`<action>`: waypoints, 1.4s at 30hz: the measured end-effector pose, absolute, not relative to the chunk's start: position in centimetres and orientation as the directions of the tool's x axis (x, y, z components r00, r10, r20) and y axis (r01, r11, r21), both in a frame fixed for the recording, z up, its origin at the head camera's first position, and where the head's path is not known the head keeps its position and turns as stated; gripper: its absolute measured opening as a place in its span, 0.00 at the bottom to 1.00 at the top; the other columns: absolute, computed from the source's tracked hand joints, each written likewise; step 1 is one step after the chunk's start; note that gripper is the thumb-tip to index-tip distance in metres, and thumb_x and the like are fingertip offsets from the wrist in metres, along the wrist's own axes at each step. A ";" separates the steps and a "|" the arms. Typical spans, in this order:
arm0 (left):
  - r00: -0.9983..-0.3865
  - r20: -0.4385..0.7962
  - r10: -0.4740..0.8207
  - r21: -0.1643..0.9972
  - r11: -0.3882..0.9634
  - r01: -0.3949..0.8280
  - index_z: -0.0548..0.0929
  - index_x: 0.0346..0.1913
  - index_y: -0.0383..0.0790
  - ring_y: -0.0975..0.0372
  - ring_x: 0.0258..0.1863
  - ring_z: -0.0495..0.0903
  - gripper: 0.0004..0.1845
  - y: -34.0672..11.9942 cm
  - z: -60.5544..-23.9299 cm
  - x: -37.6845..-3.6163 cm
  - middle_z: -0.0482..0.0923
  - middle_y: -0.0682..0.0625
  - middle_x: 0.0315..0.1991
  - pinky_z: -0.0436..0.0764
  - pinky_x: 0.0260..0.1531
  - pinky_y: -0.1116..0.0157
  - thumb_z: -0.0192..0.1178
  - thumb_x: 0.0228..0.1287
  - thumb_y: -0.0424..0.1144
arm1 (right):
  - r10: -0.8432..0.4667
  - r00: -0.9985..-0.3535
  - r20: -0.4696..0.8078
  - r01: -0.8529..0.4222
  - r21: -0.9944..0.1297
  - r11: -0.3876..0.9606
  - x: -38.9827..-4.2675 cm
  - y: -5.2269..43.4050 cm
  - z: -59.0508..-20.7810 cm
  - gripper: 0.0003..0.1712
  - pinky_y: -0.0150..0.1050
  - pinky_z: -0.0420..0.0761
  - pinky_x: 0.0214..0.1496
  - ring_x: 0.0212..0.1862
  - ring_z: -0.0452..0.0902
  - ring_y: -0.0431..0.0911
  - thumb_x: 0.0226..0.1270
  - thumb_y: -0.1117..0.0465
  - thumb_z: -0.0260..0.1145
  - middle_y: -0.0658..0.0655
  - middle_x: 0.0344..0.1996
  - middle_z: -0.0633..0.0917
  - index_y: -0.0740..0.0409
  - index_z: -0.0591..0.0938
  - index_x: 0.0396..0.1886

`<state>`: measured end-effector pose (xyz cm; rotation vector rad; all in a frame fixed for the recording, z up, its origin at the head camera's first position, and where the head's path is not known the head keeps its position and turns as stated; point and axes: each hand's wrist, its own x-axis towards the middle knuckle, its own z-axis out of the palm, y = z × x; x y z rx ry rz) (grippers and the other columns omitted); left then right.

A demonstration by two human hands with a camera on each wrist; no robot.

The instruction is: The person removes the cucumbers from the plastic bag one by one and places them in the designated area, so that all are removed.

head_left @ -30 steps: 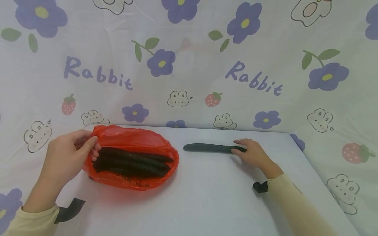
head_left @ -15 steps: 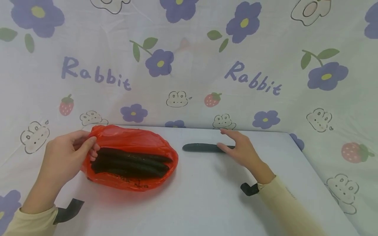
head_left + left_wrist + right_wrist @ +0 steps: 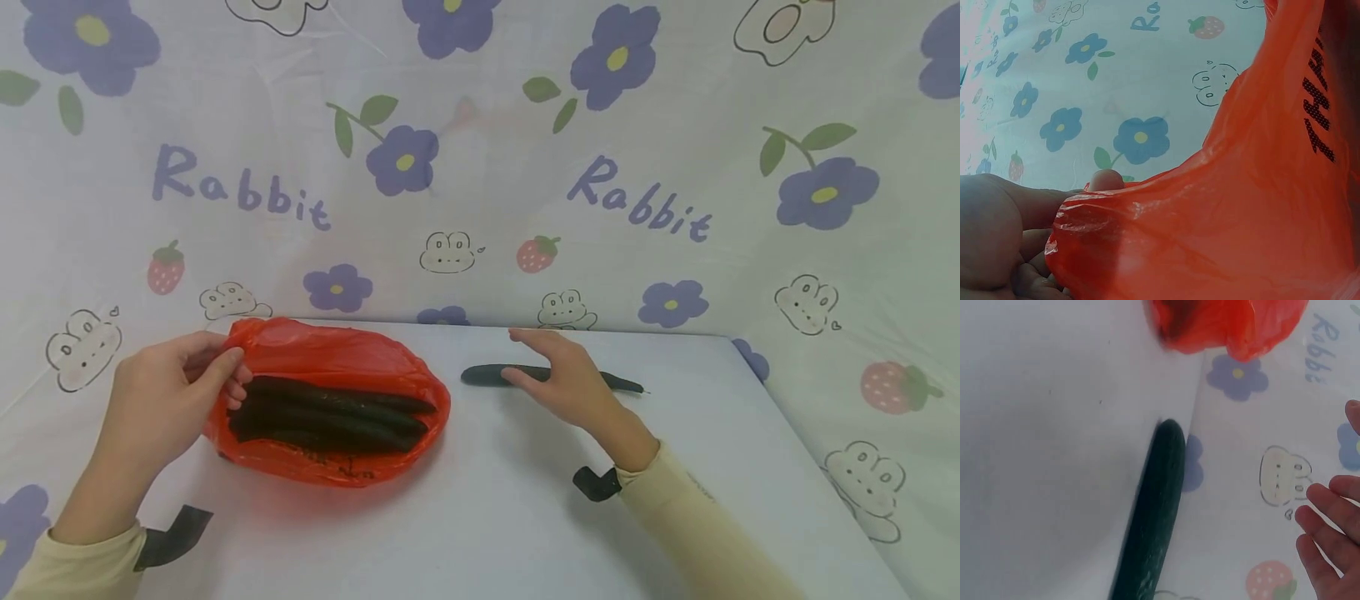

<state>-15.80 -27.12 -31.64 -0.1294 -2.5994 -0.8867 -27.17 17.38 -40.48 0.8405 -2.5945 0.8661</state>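
Observation:
My left hand (image 3: 176, 387) pinches the left edge of a red plastic bag (image 3: 322, 346), which lies with its mouth spread toward me. Inside the bag several dark green cucumbers (image 3: 330, 417) lie side by side. In the left wrist view, thumb and fingers grip the thin film of the bag (image 3: 1210, 219), which has black print on it. A single cucumber (image 3: 480, 375) lies on the table to the right of the bag. Above it is my right hand (image 3: 573, 379), fingers spread and holding nothing, hiding the cucumber's middle. The right wrist view shows this cucumber (image 3: 1154, 506) apart from the fingers.
A white table (image 3: 465, 517) carries everything; its right edge slants away on the right. Behind it hangs a white cloth (image 3: 495, 200) printed with flowers, rabbits and strawberries. A black strap end (image 3: 596, 483) sticks out at the right cuff, and another (image 3: 174, 537) at the left.
My right hand has let go of the single cucumber's right end and moved left above it, fingers spread. The cucumber stays on the table. My left hand keeps its grip on the bag.

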 end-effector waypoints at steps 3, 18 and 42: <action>-0.920 0.389 -0.039 0.572 0.794 0.208 0.86 0.45 0.37 0.65 0.23 0.84 0.11 -27.1 -31.6 -15.7 0.85 0.51 0.28 0.74 0.30 0.81 0.61 0.74 0.42 | -0.446 -0.797 0.408 -0.602 -0.469 0.646 -26.9 16.5 -40.3 0.35 0.48 0.71 0.68 0.69 0.71 0.44 0.69 0.42 0.70 0.47 0.65 0.79 0.48 0.76 0.71; -0.928 0.371 -0.040 0.588 0.783 0.202 0.85 0.48 0.35 0.64 0.24 0.84 0.12 -27.1 -32.0 -15.8 0.85 0.49 0.29 0.76 0.28 0.80 0.61 0.74 0.42 | -0.506 -0.772 0.385 -0.636 -0.434 0.639 -25.2 11.3 -39.7 0.29 0.46 0.76 0.64 0.65 0.74 0.43 0.66 0.48 0.73 0.46 0.61 0.81 0.46 0.80 0.66; -0.937 0.346 -0.044 0.601 0.778 0.185 0.84 0.49 0.36 0.61 0.25 0.85 0.13 -26.7 -31.9 -15.5 0.85 0.47 0.30 0.78 0.28 0.80 0.61 0.74 0.43 | -0.628 -0.668 0.399 -0.741 -0.434 0.512 -25.2 6.7 -40.1 0.26 0.38 0.79 0.59 0.57 0.80 0.41 0.69 0.48 0.71 0.47 0.54 0.86 0.51 0.82 0.64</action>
